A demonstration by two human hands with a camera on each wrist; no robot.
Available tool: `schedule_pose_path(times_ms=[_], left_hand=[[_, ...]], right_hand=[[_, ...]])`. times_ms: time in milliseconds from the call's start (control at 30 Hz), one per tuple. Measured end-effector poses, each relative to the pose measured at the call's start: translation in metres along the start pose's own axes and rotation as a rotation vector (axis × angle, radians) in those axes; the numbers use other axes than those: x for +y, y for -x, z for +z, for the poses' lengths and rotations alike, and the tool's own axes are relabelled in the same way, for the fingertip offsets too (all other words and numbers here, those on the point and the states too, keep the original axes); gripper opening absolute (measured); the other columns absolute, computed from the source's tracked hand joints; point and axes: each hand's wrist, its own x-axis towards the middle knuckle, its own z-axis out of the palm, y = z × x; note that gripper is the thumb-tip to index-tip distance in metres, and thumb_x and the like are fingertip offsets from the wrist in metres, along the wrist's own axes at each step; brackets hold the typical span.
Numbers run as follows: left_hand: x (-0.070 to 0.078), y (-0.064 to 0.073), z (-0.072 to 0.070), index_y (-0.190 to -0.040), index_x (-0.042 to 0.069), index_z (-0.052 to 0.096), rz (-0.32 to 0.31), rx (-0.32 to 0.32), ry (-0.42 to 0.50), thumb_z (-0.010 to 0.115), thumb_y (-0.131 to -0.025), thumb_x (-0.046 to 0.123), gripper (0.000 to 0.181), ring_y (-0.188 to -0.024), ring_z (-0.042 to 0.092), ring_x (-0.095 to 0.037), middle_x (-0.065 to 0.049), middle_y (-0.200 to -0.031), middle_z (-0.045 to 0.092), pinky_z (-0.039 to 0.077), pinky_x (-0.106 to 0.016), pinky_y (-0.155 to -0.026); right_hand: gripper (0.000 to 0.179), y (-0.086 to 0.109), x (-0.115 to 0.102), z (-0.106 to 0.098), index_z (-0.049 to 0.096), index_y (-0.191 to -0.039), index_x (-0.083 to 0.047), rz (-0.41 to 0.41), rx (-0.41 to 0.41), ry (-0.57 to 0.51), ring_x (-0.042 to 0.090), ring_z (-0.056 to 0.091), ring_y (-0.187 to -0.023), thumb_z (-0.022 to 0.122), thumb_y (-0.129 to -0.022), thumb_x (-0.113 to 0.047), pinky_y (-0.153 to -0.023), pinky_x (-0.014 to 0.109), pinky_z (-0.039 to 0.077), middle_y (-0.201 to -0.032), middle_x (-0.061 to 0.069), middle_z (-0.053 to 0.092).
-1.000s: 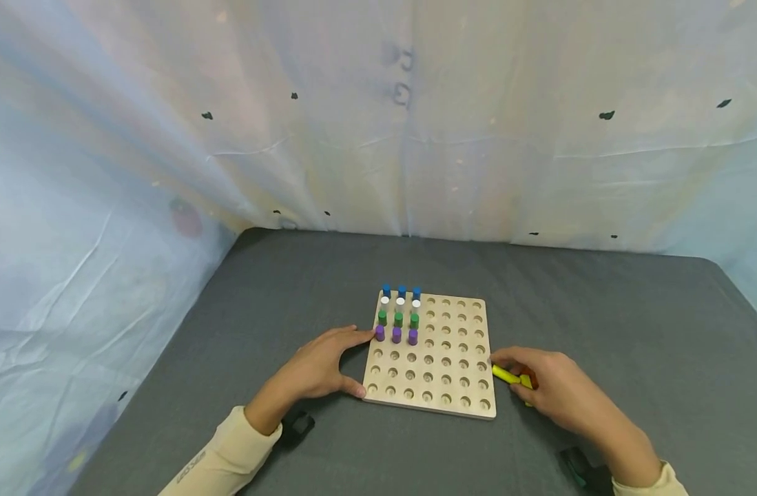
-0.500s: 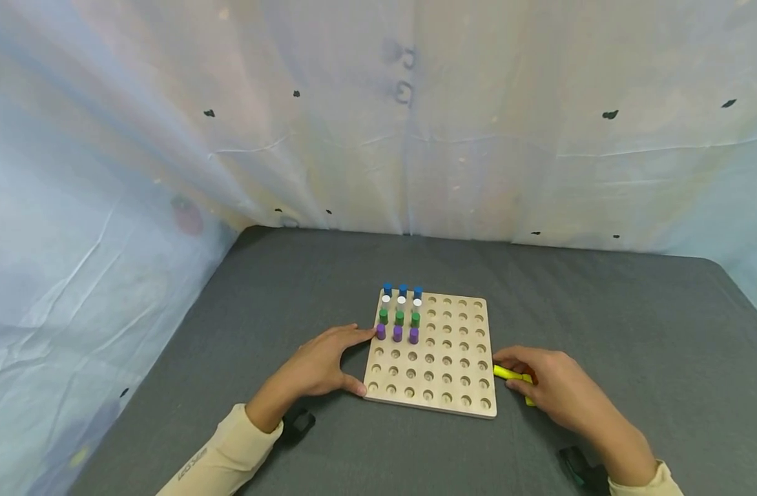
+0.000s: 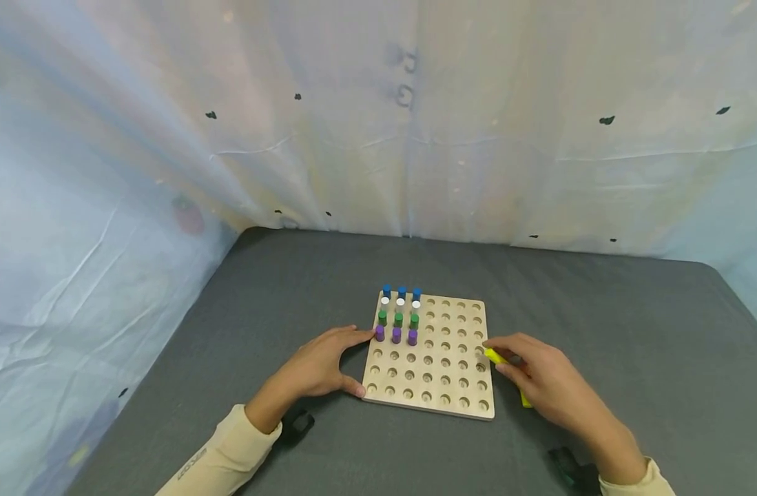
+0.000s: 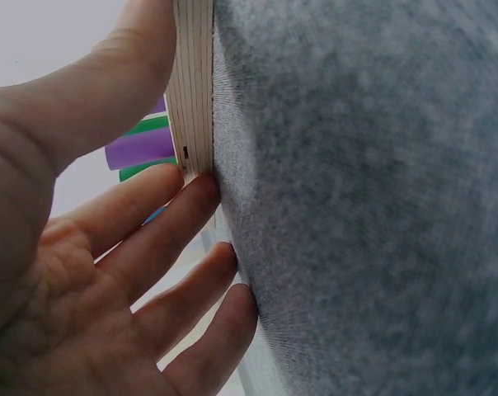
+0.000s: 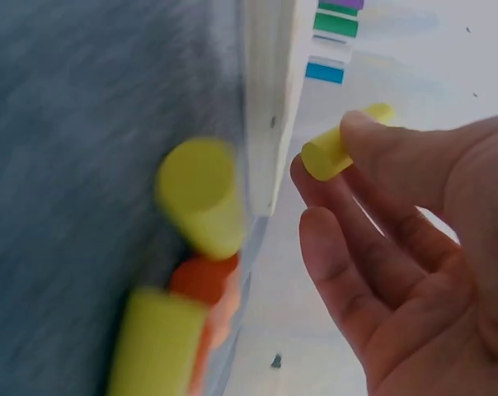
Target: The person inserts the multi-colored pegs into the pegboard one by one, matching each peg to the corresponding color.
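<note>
A square wooden pegboard (image 3: 437, 406) lies on the table. Blue (image 3: 401, 293), white (image 3: 400, 303), green (image 3: 399, 320) and purple (image 3: 396, 335) pegs stand upright in rows of three at its far-left part. My left hand (image 3: 316, 365) rests along the board's left edge, thumb at the near corner and fingers spread against the side. Between thumb and fingers, my right hand (image 3: 542, 375) pinches a yellow peg (image 5: 330, 152), raised beside the board's right edge. Below that hand, a second yellow peg (image 3: 526, 399) shows on the table.
In the right wrist view, loose yellow pegs (image 5: 154, 346) and an orange peg (image 5: 206, 280) lie on the grey cloth beside the board. Pale sheeting (image 3: 508, 138) hangs behind the table and along its left side.
My right hand has moved up and left to the board's right edge, lifting a yellow peg from the loose ones. The left hand has stayed in place.
</note>
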Motion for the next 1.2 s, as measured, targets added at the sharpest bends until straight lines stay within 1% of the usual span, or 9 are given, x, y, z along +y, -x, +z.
schedule_pose_path(times_ms=[67, 200, 367, 467, 533, 667, 800, 933, 1200], left_hand=[[-0.001, -0.001, 0.001, -0.149, 0.027, 0.048, 0.006, 0.000, -0.005, 0.091, -0.066, 0.041, 0.095, -0.146, 0.038, -0.032, -0.010, -0.156, 0.043, 0.035, -0.062, -0.111], [0.000, -0.004, 0.003, -0.149, 0.028, 0.048, 0.018, -0.001, -0.001, 0.091, -0.066, 0.042, 0.094, -0.146, 0.037, -0.033, -0.011, -0.157, 0.042, 0.036, -0.061, -0.111], [0.002, -0.006, 0.002, -0.149, 0.028, 0.048, 0.020, -0.003, 0.000, 0.091, -0.066, 0.041, 0.094, -0.146, 0.038, -0.034, -0.013, -0.157, 0.042, 0.037, -0.061, -0.110], [0.002, -0.006, 0.002, -0.149, 0.028, 0.048, 0.016, -0.006, 0.003, 0.091, -0.065, 0.042, 0.095, -0.145, 0.039, -0.035, -0.013, -0.156, 0.042, 0.037, -0.061, -0.110], [0.001, -0.005, 0.001, -0.150, 0.029, 0.047, 0.012, -0.005, 0.007, 0.091, -0.065, 0.042, 0.096, -0.145, 0.039, -0.035, -0.013, -0.156, 0.042, 0.038, -0.061, -0.110], [-0.002, -0.004, 0.000, -0.149, 0.030, 0.047, 0.006, 0.005, 0.010, 0.092, -0.065, 0.042, 0.097, -0.145, 0.039, -0.033, -0.012, -0.155, 0.044, 0.038, -0.061, -0.109], [-0.002, -0.003, 0.000, -0.149, 0.030, 0.048, 0.004, 0.009, 0.014, 0.092, -0.064, 0.041, 0.096, -0.145, 0.039, -0.033, -0.011, -0.155, 0.044, 0.038, -0.060, -0.110], [-0.002, -0.001, 0.000, -0.149, 0.030, 0.047, -0.002, 0.010, 0.020, 0.092, -0.064, 0.040, 0.096, -0.146, 0.038, -0.034, -0.011, -0.156, 0.044, 0.038, -0.060, -0.110], [-0.002, 0.001, -0.002, -0.149, 0.027, 0.047, 0.010, 0.011, 0.034, 0.092, -0.064, 0.038, 0.097, -0.145, 0.039, -0.033, -0.012, -0.155, 0.044, 0.039, -0.060, -0.109]], right_hand=[[0.034, -0.004, -0.006, 0.001, 0.068, -0.121, -0.018, 0.007, 0.000, -0.015, 0.005, 0.066, -0.087, 0.075, -0.088, -0.010, -0.070, 0.025, 0.055, -0.109, -0.006, 0.069], [0.030, -0.015, -0.022, 0.003, 0.068, -0.118, -0.017, 0.019, 0.003, -0.025, 0.013, 0.069, -0.092, 0.075, -0.089, -0.015, -0.074, 0.032, 0.056, -0.108, -0.005, 0.071], [0.025, -0.034, -0.045, 0.014, 0.068, -0.114, -0.019, 0.011, -0.024, -0.074, 0.015, 0.070, -0.096, 0.075, -0.090, -0.022, -0.079, 0.038, 0.055, -0.106, -0.009, 0.073], [0.023, -0.045, -0.061, 0.024, 0.069, -0.111, -0.022, 0.006, -0.050, -0.100, 0.009, 0.070, -0.094, 0.076, -0.089, -0.024, -0.080, 0.036, 0.055, -0.101, -0.012, 0.073], [0.021, -0.053, -0.072, 0.031, 0.069, -0.109, -0.023, -0.002, -0.062, -0.106, 0.006, 0.069, -0.090, 0.076, -0.089, -0.025, -0.077, 0.032, 0.054, -0.097, -0.013, 0.074], [0.020, -0.065, -0.090, 0.045, 0.069, -0.105, -0.024, -0.041, -0.063, -0.118, 0.005, 0.070, -0.083, 0.078, -0.087, -0.024, -0.071, 0.027, 0.052, -0.092, -0.010, 0.075], [0.019, -0.073, -0.099, 0.055, 0.069, -0.103, -0.024, -0.049, -0.061, -0.132, 0.004, 0.070, -0.080, 0.078, -0.087, -0.023, -0.068, 0.024, 0.051, -0.090, -0.009, 0.075], [0.017, -0.079, -0.104, 0.064, 0.070, -0.102, -0.023, -0.061, -0.046, -0.113, 0.003, 0.069, -0.078, 0.078, -0.087, -0.025, -0.065, 0.023, 0.050, -0.088, -0.010, 0.075], [0.017, -0.083, -0.109, 0.072, 0.071, -0.101, -0.023, -0.086, -0.001, -0.073, 0.003, 0.067, -0.070, 0.079, -0.086, -0.025, -0.060, 0.020, 0.046, -0.085, -0.009, 0.075]])
